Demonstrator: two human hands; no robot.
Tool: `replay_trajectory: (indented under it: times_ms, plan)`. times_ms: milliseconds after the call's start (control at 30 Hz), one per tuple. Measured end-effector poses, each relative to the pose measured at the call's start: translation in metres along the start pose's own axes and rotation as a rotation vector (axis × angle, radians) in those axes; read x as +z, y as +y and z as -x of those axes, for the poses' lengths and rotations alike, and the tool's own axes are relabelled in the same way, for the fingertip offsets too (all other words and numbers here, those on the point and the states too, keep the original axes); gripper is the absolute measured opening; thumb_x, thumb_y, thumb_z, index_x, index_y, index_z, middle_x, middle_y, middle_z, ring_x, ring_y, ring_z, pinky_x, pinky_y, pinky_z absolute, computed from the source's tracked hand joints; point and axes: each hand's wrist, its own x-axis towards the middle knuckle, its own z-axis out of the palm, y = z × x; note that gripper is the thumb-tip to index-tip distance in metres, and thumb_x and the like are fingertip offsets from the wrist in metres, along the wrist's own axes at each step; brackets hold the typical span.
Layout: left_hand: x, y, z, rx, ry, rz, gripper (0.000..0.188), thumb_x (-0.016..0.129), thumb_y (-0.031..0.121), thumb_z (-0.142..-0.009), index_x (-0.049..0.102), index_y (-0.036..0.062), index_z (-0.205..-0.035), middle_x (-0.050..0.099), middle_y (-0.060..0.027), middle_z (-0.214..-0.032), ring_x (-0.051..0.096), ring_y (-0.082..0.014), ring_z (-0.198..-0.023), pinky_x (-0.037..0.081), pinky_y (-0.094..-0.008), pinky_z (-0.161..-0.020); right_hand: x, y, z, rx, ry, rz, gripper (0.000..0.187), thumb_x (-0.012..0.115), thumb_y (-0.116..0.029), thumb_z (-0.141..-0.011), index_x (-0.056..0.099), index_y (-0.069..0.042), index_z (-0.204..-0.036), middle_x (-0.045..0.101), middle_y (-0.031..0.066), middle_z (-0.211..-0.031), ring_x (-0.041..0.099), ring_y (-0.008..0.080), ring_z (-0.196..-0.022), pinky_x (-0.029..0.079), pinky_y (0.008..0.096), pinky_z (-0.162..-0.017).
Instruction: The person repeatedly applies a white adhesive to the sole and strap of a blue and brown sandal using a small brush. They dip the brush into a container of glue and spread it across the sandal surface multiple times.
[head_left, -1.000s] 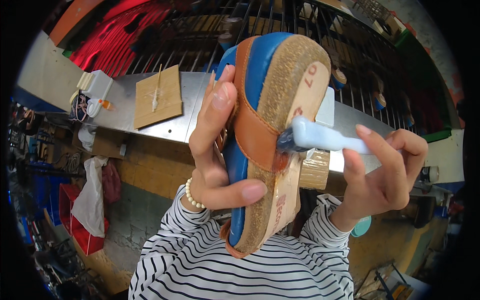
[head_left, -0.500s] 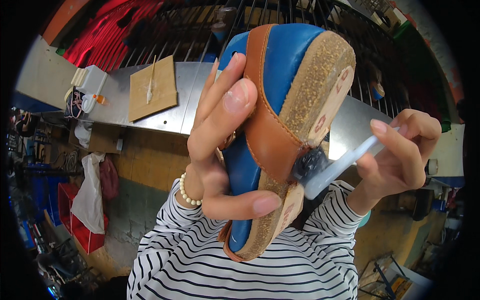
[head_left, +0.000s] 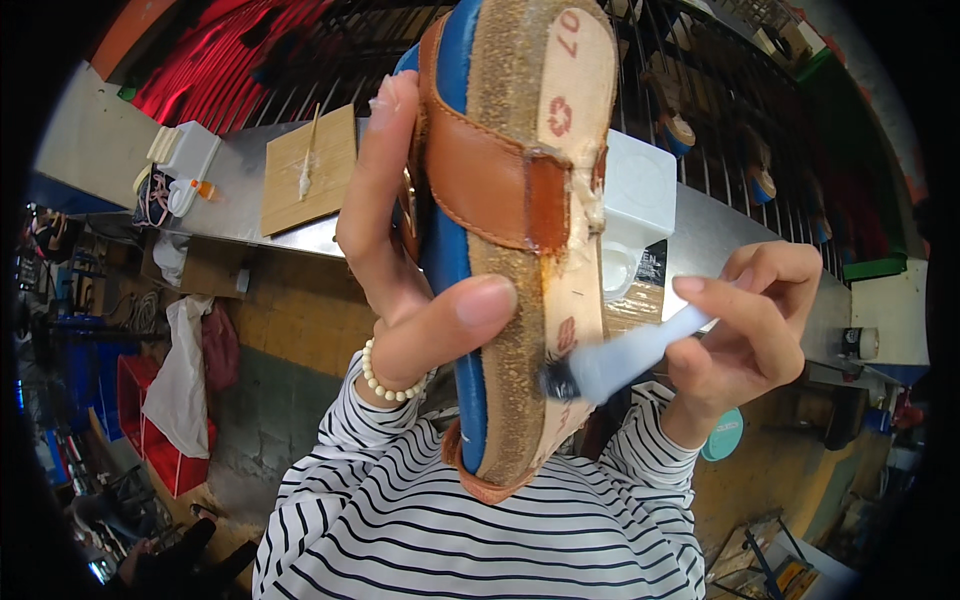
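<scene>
A blue and brown sandal (head_left: 490, 190) is held up in front of me, turned so that its cork side and pale underside face right. My left hand (head_left: 400, 290) wraps round it from the left, thumb on the cork edge. A wet-looking patch shows at the end of the brown strap, by the sole. In my right hand (head_left: 755, 330) is a brush (head_left: 635, 358) with a pale handle and dark bristles, pinched between thumb and fingers. The bristles, blurred by motion, are at the lower part of the sole edge; whether they touch cannot be made out.
Behind the sandal runs a metal bench (head_left: 230, 225). On it lie a cardboard piece (head_left: 285, 190) bearing a white-tipped stick (head_left: 305, 170), and a white container (head_left: 640, 185). Beyond stands a barred rack holding more footwear (head_left: 762, 185). A red crate (head_left: 160, 465) sits low at left.
The sandal has turned so more of its underside shows, and has shifted up and left. The brush has moved from the strap end down toward the lower sole edge.
</scene>
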Motion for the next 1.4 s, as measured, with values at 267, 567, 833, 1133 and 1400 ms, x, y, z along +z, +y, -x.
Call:
replay_trajectory:
  times_ms: [267, 567, 833, 1133, 1400]
  plan:
    - [-0.011, 0.000, 0.001, 0.076, -0.167, -0.288, 0.094, 0.052, 0.033, -0.081, 0.008, 0.0043, -0.159, 0.029, -0.0298, -0.155, 0.044, -0.0406, -0.138, 0.045, -0.0517, -0.111, -0.009, 0.001, -0.014, -0.085, 0.049, 0.251, 0.042, 0.087, -0.034, -0.064, 0.076, -0.002, -0.089, 0.041, 0.0037, -0.092, 0.041, 0.0158, -0.079, 0.035, 0.0281, -0.067]
    - [-0.009, -0.015, -0.011, 0.259, -0.251, 0.059, 0.072, 0.063, 0.020, -0.085, 0.030, 0.0092, -0.149, 0.030, -0.0277, -0.155, 0.036, -0.0391, -0.142, 0.036, -0.0482, -0.115, -0.014, 0.011, -0.008, -0.144, -0.122, 0.004, 0.045, 0.087, -0.041, -0.062, 0.077, -0.006, -0.089, 0.039, 0.0030, -0.090, 0.043, 0.0183, -0.080, 0.036, 0.0300, -0.067]
    - [-0.030, 0.006, -0.026, -0.161, -0.191, 0.066, 0.081, 0.049, 0.025, -0.086, 0.012, 0.0072, -0.156, 0.030, -0.0262, -0.155, 0.044, -0.0352, -0.139, 0.042, -0.0461, -0.112, -0.017, 0.009, 0.003, -0.190, -0.135, -0.013, 0.047, 0.089, -0.043, -0.057, 0.076, -0.011, -0.088, 0.040, 0.0028, -0.088, 0.044, 0.0186, -0.077, 0.037, 0.0302, -0.067]
    - [-0.011, -0.020, -0.018, 0.322, -0.028, -0.518, 0.072, 0.060, 0.020, -0.086, 0.023, 0.0045, -0.146, 0.032, -0.0278, -0.152, 0.044, -0.0355, -0.138, 0.047, -0.0423, -0.108, -0.003, 0.011, 0.011, 0.162, -0.028, 0.101, 0.040, 0.090, -0.032, -0.057, 0.079, -0.010, -0.088, 0.041, 0.0001, -0.087, 0.043, 0.0139, -0.074, 0.034, 0.0270, -0.062]
    - [-0.014, -0.039, -0.024, 0.682, -0.036, -0.860, 0.064, 0.070, 0.016, -0.087, 0.034, 0.0020, -0.137, 0.034, -0.0291, -0.148, 0.044, -0.0358, -0.137, 0.052, -0.0389, -0.104, 0.000, -0.005, 0.021, 0.059, -0.005, -0.063, 0.048, 0.094, -0.031, -0.043, 0.081, -0.016, -0.086, 0.041, -0.0023, -0.084, 0.041, 0.0109, -0.071, 0.030, 0.0236, -0.058]
